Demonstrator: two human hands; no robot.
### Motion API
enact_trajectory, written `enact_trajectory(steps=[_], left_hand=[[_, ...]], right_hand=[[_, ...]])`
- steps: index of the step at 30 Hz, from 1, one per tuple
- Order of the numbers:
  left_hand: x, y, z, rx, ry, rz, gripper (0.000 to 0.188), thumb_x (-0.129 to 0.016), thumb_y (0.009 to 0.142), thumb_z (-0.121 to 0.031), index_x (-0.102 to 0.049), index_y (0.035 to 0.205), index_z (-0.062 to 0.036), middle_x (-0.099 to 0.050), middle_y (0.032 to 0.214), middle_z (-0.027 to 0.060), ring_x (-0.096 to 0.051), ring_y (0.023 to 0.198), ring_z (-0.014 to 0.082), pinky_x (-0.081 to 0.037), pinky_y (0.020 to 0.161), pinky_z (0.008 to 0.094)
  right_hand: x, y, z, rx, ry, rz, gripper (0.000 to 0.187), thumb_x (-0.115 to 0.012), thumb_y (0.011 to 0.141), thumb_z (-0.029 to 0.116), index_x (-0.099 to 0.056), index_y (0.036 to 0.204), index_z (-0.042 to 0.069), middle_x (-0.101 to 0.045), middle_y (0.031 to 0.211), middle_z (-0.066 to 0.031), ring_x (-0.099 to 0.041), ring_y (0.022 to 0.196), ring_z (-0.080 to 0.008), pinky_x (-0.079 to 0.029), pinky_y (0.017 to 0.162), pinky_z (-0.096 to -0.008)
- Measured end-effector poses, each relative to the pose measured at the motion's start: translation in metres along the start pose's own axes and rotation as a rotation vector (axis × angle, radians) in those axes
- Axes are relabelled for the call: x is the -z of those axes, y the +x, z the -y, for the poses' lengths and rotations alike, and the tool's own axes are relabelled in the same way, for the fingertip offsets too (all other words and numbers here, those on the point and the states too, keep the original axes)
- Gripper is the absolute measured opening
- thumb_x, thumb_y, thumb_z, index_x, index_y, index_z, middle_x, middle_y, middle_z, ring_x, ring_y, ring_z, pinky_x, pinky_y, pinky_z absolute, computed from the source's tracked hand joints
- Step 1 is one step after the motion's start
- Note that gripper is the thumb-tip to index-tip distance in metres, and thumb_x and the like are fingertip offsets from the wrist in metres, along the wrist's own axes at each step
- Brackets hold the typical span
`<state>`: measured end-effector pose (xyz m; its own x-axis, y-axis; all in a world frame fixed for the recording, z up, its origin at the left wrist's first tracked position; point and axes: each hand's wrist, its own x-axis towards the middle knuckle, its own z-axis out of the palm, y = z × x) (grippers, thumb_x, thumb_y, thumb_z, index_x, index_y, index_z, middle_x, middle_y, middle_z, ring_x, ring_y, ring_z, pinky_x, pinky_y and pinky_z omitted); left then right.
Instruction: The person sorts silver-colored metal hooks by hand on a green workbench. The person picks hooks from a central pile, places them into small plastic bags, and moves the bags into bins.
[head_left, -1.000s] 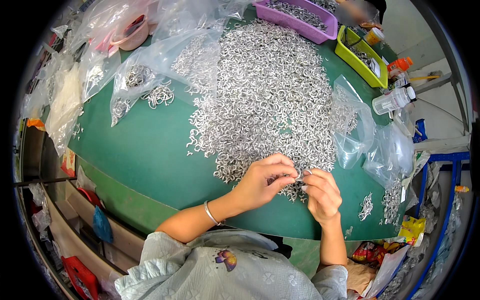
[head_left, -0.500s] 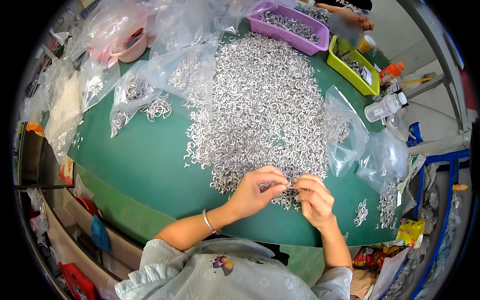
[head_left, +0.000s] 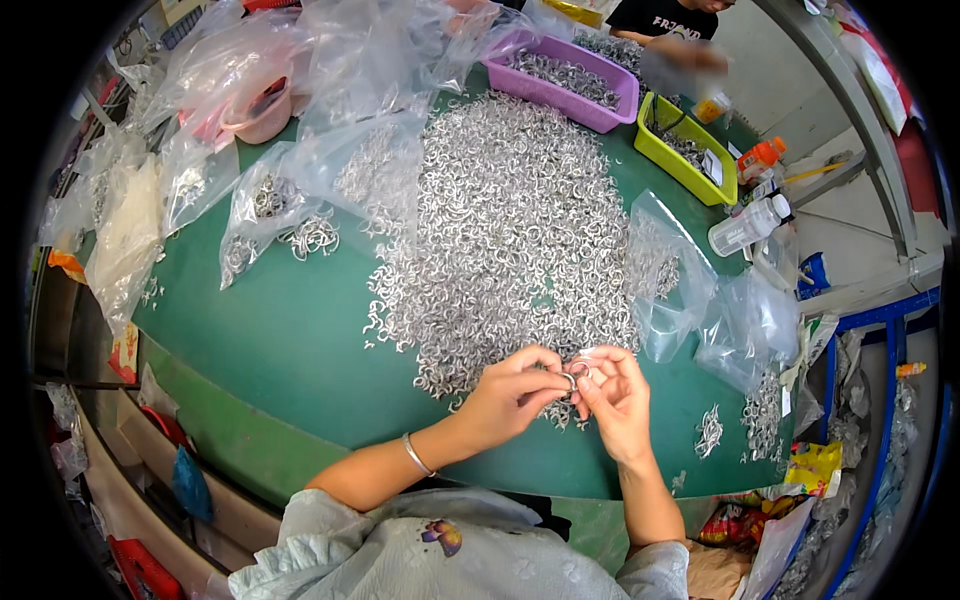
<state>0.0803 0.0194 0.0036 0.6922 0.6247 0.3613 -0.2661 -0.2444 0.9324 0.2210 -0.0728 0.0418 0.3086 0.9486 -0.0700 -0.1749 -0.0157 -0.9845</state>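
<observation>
A wide heap of small silver C-shaped metal rings (head_left: 515, 230) spreads over the green table. At its near edge my left hand (head_left: 500, 395) pinches one metal ring (head_left: 570, 382) between thumb and fingertips. My right hand (head_left: 618, 402) meets it fingertip to fingertip, thumb and fingers closed on another ring (head_left: 584, 369), its inner side turned partly up. The two rings are at the same spot; whether they are linked is too small to tell. To the right lie a little pile of rings (head_left: 709, 432) and a larger one (head_left: 763, 415).
Clear plastic bags (head_left: 670, 280) lie right of the heap, more bags (head_left: 265, 210) at the left. A purple basket (head_left: 600, 118) and a yellow-green basket (head_left: 670, 165) hold metal pieces at the back. Beside them are bottles (head_left: 748, 225). Another person (head_left: 665, 22) sits at the far side.
My right hand has turned so more of its inner side shows, and the rings at the fingertips are plainer. The whole view has shifted slightly.
</observation>
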Motion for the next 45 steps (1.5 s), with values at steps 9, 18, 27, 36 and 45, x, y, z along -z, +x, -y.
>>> enact_trajectory(steps=[9,18,27,36,45], left_hand=[[-0.001,-0.003,0.001,-0.037,0.0,-0.059,0.02,-0.065,0.076,0.006,-0.059,0.093,-0.0028,-0.058,0.093,0.008,-0.049,0.06,0.0059,-0.04,0.052,0.0197],[0.007,0.001,-0.007,0.041,-0.024,-0.019,0.031,-0.065,0.076,0.003,-0.062,0.105,-0.004,-0.061,0.089,0.0056,-0.049,0.06,0.0073,-0.041,0.056,0.0215],[0.009,0.003,0.003,0.076,-0.277,-0.002,0.016,-0.063,0.082,-0.002,-0.065,0.097,-0.0013,-0.06,0.085,0.0047,-0.05,0.067,0.007,-0.04,0.058,0.0219],[0.007,-0.009,-0.012,-0.077,0.054,-0.085,0.018,-0.067,0.076,0.002,-0.068,0.093,-0.0035,-0.055,0.074,0.0034,-0.046,0.055,0.0069,-0.034,0.045,0.0193],[0.002,-0.007,-0.012,-0.15,0.068,-0.174,0.022,-0.068,0.073,0.004,-0.068,0.093,-0.0032,-0.055,0.072,0.0041,-0.05,0.056,0.0091,-0.037,0.046,0.0212]], right_hand=[[-0.004,0.0,0.007,-0.181,0.149,0.073,0.025,-0.052,0.088,0.002,-0.046,0.113,-0.001,-0.052,0.091,-0.0057,-0.052,0.06,-0.0106,-0.04,0.049,-0.0203],[0.002,-0.005,0.002,0.075,0.055,0.052,0.037,-0.059,0.078,-0.013,-0.044,0.111,-0.004,-0.056,0.099,-0.0148,-0.062,0.08,-0.0192,-0.054,0.06,-0.0262],[-0.004,-0.005,0.009,0.103,0.017,-0.001,0.039,-0.059,0.078,-0.013,-0.041,0.112,-0.004,-0.055,0.102,-0.0167,-0.063,0.081,-0.0225,-0.058,0.066,-0.0312],[-0.009,-0.008,0.009,0.206,-0.003,0.028,0.029,-0.059,0.079,-0.013,-0.046,0.104,-0.005,-0.055,0.096,-0.0155,-0.063,0.077,-0.0199,-0.058,0.06,-0.0279],[-0.012,-0.007,0.025,0.086,-0.011,0.066,0.022,-0.059,0.078,-0.013,-0.052,0.098,-0.007,-0.049,0.091,-0.0108,-0.06,0.07,-0.0141,-0.054,0.051,-0.0218]])
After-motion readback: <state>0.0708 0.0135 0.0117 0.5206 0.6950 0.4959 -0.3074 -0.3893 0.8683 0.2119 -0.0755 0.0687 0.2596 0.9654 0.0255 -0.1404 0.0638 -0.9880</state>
